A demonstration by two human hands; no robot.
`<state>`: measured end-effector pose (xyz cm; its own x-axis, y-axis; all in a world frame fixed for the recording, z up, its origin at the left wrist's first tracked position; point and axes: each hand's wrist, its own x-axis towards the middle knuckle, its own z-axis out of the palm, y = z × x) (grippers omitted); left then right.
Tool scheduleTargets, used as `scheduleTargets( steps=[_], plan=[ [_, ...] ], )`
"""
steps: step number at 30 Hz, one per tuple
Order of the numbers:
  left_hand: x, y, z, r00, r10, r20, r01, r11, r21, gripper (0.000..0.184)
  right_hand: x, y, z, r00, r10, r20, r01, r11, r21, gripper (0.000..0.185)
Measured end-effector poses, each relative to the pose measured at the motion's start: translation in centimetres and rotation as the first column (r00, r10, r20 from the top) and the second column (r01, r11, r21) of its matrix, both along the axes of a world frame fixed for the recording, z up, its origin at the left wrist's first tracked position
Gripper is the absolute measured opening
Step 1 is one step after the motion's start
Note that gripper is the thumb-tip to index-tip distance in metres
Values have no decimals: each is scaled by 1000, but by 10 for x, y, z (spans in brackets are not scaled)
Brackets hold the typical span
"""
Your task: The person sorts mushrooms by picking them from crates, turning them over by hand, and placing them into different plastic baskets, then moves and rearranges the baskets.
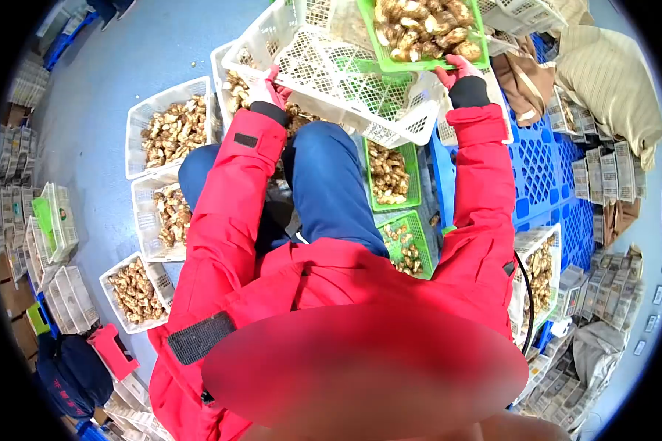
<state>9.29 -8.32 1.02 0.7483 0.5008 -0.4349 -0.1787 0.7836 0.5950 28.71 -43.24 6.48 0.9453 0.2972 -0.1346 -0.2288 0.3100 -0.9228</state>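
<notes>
A white plastic crate (338,103) with lattice sides is tilted in front of me, and its mesh floor shows with no produce on it. My left hand (270,92), in a pinkish-red glove, has its fingers closed over the crate's near left rim. At the upper right, a green basket (426,33) is heaped with knobbly brown-and-cream pieces, mushrooms or roots; I cannot tell which. My right hand (459,71) grips that basket's near right corner, close beside the white crate's right end. Part of each hand's fingers is hidden.
White crates of the same produce stand on the left floor (173,132), (136,290). Two green baskets (391,175), (408,246) sit by my right knee. A blue pallet (537,169) lies to the right, near stacked crates and cloth covers (603,88).
</notes>
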Motion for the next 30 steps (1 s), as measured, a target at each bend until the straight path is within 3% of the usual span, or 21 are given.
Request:
scheduleTargets(
  steps=[1, 2, 3, 4, 5, 6, 8, 9, 10, 12, 13, 14, 16, 17, 20, 21, 22, 24, 27, 29, 30],
  plan=[
    [4, 1, -12, 999, -23, -28, 24, 1000, 20, 17, -7, 1, -5, 991, -61, 121, 74, 991, -110, 22],
    [6, -2, -19, 997, -15, -78, 16, 1000, 3, 13, -11, 2, -7, 993, -115, -38, 113, 992, -63, 22],
    [5, -2, -28, 998, -58, 34, 58, 998, -11, 8, -12, 11, -17, 990, -92, 107, 121, 946, -302, 21],
    [4, -2, -37, 985, -97, 145, 101, 995, -22, 8, -14, 16, -24, 977, -209, -45, 187, 938, -291, 22],
    [10, -2, -43, 987, -72, 142, 78, 996, -35, 9, -15, 21, -32, 924, -329, -193, 270, 922, -277, 23],
    [14, -10, -43, 990, -71, 124, 73, 997, -12, 11, -12, 25, -62, 903, -430, -26, 405, 868, -287, 15],
    [11, -20, -20, 1000, -13, -21, 15, 996, 93, 15, -5, 23, -77, 901, -430, 66, 413, 797, -442, 19],
    [19, -17, -35, 999, -7, -47, 13, 993, 121, 17, -19, 27, -60, 918, -381, 110, 376, 749, -545, 27],
    [20, -17, -37, 999, -14, 29, 11, 996, 85, 17, -16, 27, -64, 923, -261, 284, 385, 659, -646, 36],
    [20, -23, -46, 999, -35, 26, 34, 999, 18, 14, -21, 33, -51, 947, 22, 320, 315, 125, -941, 39],
    [17, -27, -44, 1000, -18, 8, 18, 1000, -3, 15, -25, 36, -74, 799, 66, 598, 599, 1, -801, 36],
    [16, -28, -41, 1000, -15, -15, 15, 1000, -14, 17, -11, 26, -107, 815, 37, 578, 535, 335, -776, 33],
    [13, -29, -38, 998, -31, 52, 31, 999, 7, 16, -13, 32, -100, 865, 38, 500, 451, 380, -808, 35],
    [15, -33, -31, 997, 7, -80, -8, 1000, -9, 16, -31, 38, -84, 834, -17, 552, 507, 420, -753, 33],
    [11, -9, -71, 999, -52, -8, 51, 993, -107, 13, -20, 41, -77, 592, 117, 798, 580, 625, -522, 41],
    [10, -11, -71, 1000, -14, -9, 14, 999, -36, 12, -22, 50, -65, 522, 91, 848, 648, 603, -464, 40],
    [5, -3, -71, 988, -110, 108, 124, 983, -138, 15, -24, 63, -46, 446, 68, 893, 710, 580, -399, 39],
    [4, -11, -59, 982, -148, 113, 154, 987, -42, 23, -23, 67, -35, 374, -41, 926, 699, 669, -253, 38],
    [7, -12, -53, 991, -126, -32, 126, 992, -21, 24, 13, 50, -39, 451, -276, 849, 450, 892, 51, 36],
    [5, -1, -67, 985, -173, -8, 173, 984, -36, 25, 54, 23, -44, 528, -391, 754, 273, 919, 286, 36],
    [6, -1, -69, 985, -169, -33, 168, 985, -36, 24, 88, -7, -59, 655, -359, 665, 5, 882, 471, 37]
  ],
)
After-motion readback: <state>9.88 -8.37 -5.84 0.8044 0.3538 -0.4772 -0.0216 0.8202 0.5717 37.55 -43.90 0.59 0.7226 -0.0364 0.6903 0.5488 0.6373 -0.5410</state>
